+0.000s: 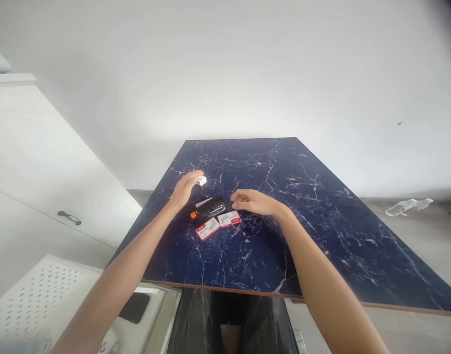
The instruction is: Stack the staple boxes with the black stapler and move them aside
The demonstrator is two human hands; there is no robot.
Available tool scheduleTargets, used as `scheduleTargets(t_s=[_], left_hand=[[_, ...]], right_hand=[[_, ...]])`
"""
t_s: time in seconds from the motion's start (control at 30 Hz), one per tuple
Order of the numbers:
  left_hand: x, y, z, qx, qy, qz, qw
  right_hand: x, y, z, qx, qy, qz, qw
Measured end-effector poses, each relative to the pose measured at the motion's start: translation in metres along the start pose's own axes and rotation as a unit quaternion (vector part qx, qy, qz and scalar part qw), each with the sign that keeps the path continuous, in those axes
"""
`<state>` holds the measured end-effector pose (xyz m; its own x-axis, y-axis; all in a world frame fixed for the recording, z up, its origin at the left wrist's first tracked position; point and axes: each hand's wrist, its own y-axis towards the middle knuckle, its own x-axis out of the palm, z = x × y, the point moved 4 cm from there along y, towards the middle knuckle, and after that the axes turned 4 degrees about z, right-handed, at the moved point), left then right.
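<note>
Two bare hands are seen over a dark blue marbled table (321, 236) in the head view. The left hand (184, 189), at centre left, is closed on a small white box (201, 181), which is pinched at the fingertips just above the tabletop. The right hand (253, 201), at centre, is released, its fingers loosely curled and hovering just above the surface, with nothing held. Between and just below the hands, a black stapler (209, 208) with an orange end is lying flat, and two red-and-white staple boxes (218, 224) are lying side by side just beneath it, the right one close under the right hand's fingertips.

For a sound grip, the small box should be held by its sides and kept level, so that loose contents are not spilled; the stapler could be steadied by the free hand.

Around the table, a white cabinet (44, 187) with a dark handle is seen at left, a perforated white surface (44, 290) with a dark phone-like object (135, 308) at lower left, and a clear plastic bottle (407, 206) lying on the floor at right. Nothing is seen between the hands and the stapler.
</note>
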<state>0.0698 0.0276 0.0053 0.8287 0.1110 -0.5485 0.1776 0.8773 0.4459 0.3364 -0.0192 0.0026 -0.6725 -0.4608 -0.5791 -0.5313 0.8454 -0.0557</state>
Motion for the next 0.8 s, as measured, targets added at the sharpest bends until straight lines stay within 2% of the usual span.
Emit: scheduleTargets(t_s=[0.03,0.07,0.13,0.2,0.27,0.4,0.47,0.53,0.6,0.7,0.8], left_hand=[[-0.001,0.010,-0.010,-0.032,0.034,0.010,0.999],[0.001,0.019,-0.018,-0.049,0.067,-0.005,0.997],[0.011,0.030,-0.025,-0.034,0.121,-0.063,0.990],[0.023,0.030,-0.022,0.009,0.155,-0.105,0.982],[0.035,0.022,-0.012,0.029,0.141,-0.127,0.981],[0.051,0.001,0.011,0.018,0.000,-0.229,0.973],[0.046,-0.001,0.020,0.000,-0.032,-0.242,0.970],[0.033,0.000,0.025,-0.016,-0.034,-0.246,0.969],[0.018,-0.001,0.031,-0.001,0.000,-0.293,0.956],[0.004,-0.011,0.037,0.037,0.093,-0.378,0.920],[0.003,-0.020,0.040,0.061,0.144,-0.403,0.902]], right_hand=[[-0.001,0.001,0.002,0.001,-0.018,0.025,1.000],[0.000,0.003,0.004,-0.002,-0.032,0.044,0.999],[0.005,0.006,0.006,-0.015,-0.043,0.052,0.998],[0.011,0.009,0.006,-0.033,-0.043,0.045,0.998],[0.014,0.011,0.006,-0.050,-0.044,0.061,0.996],[0.012,0.012,0.005,-0.066,-0.073,0.183,0.978],[0.013,0.012,0.004,-0.075,-0.091,0.206,0.971],[0.018,0.013,0.002,-0.091,-0.107,0.191,0.971],[0.025,0.015,0.000,-0.110,-0.133,0.178,0.969],[0.035,0.021,-0.001,-0.134,-0.163,0.186,0.960],[0.039,0.025,-0.001,-0.117,-0.171,0.210,0.955]])
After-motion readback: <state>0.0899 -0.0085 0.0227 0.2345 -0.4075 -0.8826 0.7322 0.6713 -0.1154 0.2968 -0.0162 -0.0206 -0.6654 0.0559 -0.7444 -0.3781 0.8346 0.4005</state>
